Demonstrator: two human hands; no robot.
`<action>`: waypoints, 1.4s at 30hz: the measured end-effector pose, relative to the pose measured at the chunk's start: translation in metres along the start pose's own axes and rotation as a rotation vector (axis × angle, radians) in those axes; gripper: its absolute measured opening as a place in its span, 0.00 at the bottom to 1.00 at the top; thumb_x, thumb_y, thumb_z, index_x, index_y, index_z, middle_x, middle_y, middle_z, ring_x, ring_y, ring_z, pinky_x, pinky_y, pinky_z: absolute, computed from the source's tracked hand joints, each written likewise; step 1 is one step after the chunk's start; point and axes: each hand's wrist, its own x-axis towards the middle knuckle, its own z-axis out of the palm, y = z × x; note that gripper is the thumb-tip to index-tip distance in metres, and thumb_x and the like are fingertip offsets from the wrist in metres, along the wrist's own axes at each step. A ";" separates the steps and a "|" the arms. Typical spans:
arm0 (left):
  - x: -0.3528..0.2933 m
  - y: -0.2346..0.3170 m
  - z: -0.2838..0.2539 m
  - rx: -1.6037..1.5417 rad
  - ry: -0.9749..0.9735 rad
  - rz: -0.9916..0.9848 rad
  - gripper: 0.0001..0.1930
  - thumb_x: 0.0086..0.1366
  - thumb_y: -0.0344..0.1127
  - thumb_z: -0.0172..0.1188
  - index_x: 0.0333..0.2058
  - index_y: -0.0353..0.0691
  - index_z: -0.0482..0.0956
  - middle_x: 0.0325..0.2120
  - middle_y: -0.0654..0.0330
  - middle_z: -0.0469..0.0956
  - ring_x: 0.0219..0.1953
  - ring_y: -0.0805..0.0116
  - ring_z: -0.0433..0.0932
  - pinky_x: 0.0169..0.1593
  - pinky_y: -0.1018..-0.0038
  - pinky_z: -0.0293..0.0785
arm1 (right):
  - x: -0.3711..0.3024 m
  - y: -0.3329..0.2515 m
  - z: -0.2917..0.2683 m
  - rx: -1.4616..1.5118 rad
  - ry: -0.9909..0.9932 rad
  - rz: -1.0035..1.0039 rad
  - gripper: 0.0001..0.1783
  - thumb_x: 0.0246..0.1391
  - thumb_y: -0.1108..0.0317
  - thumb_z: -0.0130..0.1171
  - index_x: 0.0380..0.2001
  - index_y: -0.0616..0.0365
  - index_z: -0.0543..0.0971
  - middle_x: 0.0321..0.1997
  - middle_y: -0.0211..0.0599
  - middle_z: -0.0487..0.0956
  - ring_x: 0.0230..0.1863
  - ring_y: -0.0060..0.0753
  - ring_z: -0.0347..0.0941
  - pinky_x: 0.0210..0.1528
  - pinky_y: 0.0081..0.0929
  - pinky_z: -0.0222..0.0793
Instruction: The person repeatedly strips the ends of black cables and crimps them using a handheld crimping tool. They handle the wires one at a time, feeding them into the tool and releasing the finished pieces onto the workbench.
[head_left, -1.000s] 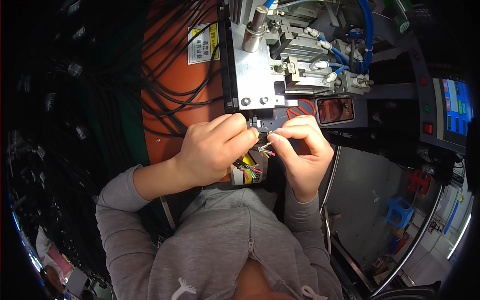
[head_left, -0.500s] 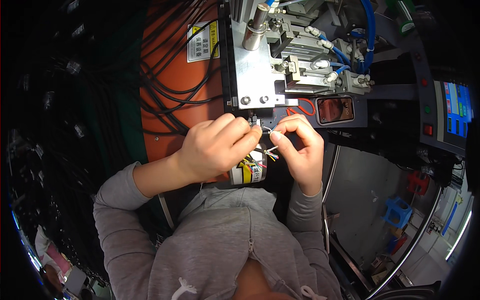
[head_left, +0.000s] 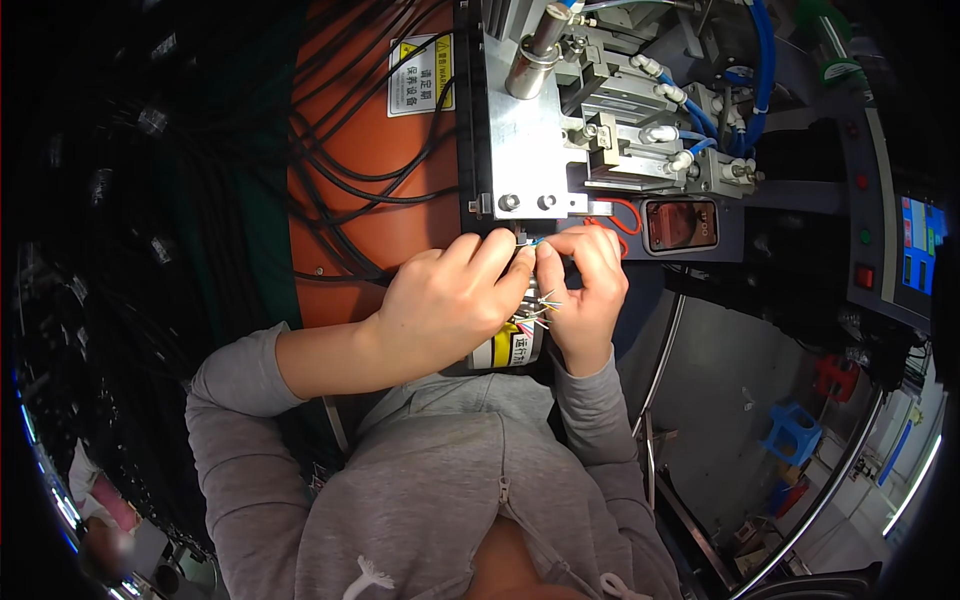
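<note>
Wires [head_left: 535,315], thin and many-coloured, fan out between the two hands, just under the steel plate [head_left: 525,150] of the machine. One view only, from the head, looking down past a grey hooded top.

Left hand [head_left: 450,305] comes in from the left, its grip pressed together, thumb and forefinger pinching the wires near their far ends. Right hand [head_left: 585,295] meets it from the right, fingertips also pinched shut on the same bundle, the two grips touching at the plate's near edge. Loose coloured ends splay below the fingers, in front of a yellow-and-black label [head_left: 510,350].

By the look of it, the work sits midway: the ends are gathered and brought to the machine, but I see none seated in anything yet.

Hard to make out: how many wires there are, and what lies right behind the fingertips. Black cables [head_left: 340,170] run over an orange panel [head_left: 400,230] at left. Blue hoses [head_left: 760,70] and a small screen [head_left: 682,224] sit far right.
</note>
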 end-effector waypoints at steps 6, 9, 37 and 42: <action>0.001 -0.010 0.005 -0.083 0.067 0.021 0.13 0.50 0.30 0.60 0.37 0.41 0.81 0.20 0.67 0.65 0.20 0.76 0.68 0.21 0.79 0.65 | -0.012 0.012 0.013 0.707 -0.036 0.551 0.03 0.48 0.78 0.51 0.23 0.64 0.70 0.23 0.28 0.71 0.27 0.18 0.63 0.31 0.18 0.60; 0.004 -0.012 0.001 -0.094 0.058 -0.006 0.10 0.50 0.30 0.59 0.34 0.41 0.80 0.22 0.66 0.69 0.23 0.75 0.73 0.23 0.78 0.68 | -0.014 0.020 0.014 0.530 -0.033 0.411 0.04 0.51 0.77 0.51 0.24 0.64 0.70 0.24 0.30 0.70 0.27 0.19 0.64 0.31 0.19 0.61; 0.005 -0.016 -0.011 -0.493 0.248 0.017 0.08 0.51 0.30 0.64 0.29 0.36 0.76 0.22 0.62 0.71 0.20 0.70 0.74 0.20 0.75 0.68 | 0.004 -0.025 -0.005 0.561 0.037 -0.017 0.07 0.45 0.79 0.65 0.30 0.66 0.79 0.33 0.42 0.79 0.34 0.29 0.75 0.37 0.22 0.71; 0.006 -0.014 -0.011 -0.450 0.190 -0.032 0.06 0.51 0.30 0.62 0.27 0.38 0.74 0.22 0.63 0.67 0.20 0.71 0.72 0.19 0.76 0.66 | 0.007 -0.031 -0.010 0.396 0.126 0.048 0.09 0.39 0.81 0.68 0.27 0.64 0.79 0.27 0.38 0.78 0.30 0.31 0.74 0.35 0.24 0.69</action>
